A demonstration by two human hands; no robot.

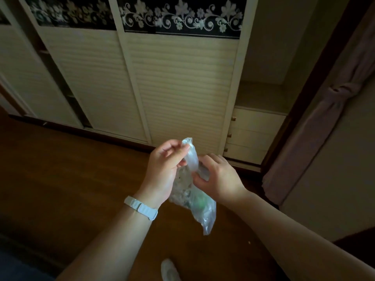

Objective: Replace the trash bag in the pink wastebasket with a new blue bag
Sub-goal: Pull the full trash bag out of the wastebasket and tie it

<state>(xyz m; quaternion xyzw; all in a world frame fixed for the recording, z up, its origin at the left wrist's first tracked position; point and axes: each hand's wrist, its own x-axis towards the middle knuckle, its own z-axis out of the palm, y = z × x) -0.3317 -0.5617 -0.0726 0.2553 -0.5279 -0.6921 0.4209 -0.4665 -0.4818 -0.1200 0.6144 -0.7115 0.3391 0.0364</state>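
- Bag [191, 191]: contents blurred thru plastic, we can't ID them.
- Pale object [169, 269] at bottom edge cut off.
- Left hand [164, 169] hides part of bag's neck.

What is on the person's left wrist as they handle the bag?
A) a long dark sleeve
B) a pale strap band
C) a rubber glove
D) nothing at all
B: a pale strap band wraps the wrist just below the left hand, which pinches the bag's twisted neck.
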